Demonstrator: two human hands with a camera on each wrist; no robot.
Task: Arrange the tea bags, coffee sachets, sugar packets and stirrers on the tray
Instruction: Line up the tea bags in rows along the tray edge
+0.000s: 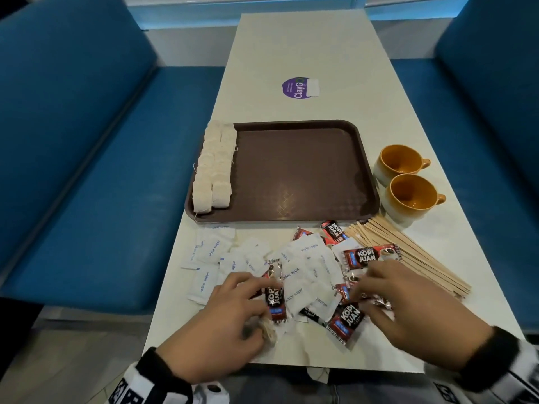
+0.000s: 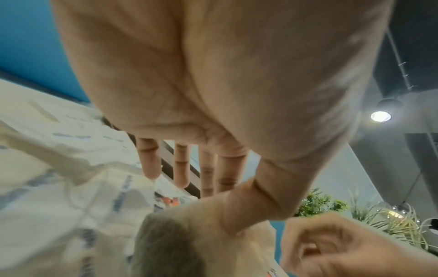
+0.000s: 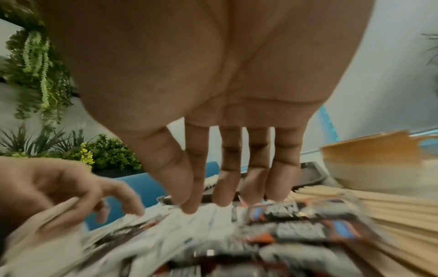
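Observation:
A brown tray (image 1: 306,170) lies on the white table with tea bags (image 1: 215,167) in two columns along its left side. In front of it is a mixed pile of white sugar packets (image 1: 297,272) and red-black coffee sachets (image 1: 370,256). Wooden stirrers (image 1: 408,252) fan out to the right. My left hand (image 1: 262,301) is over the pile's left part. Its fingers touch a coffee sachet (image 1: 274,293) and its thumb rests on a loose tea bag (image 1: 268,330) (image 2: 189,239). My right hand (image 1: 367,290) has straight fingers (image 3: 227,187) touching the packets on the right.
Two orange cups (image 1: 399,161) (image 1: 411,196) stand right of the tray, just behind the stirrers. A purple sticker (image 1: 297,87) is farther back on the table. Blue benches (image 1: 87,170) flank the table on both sides.

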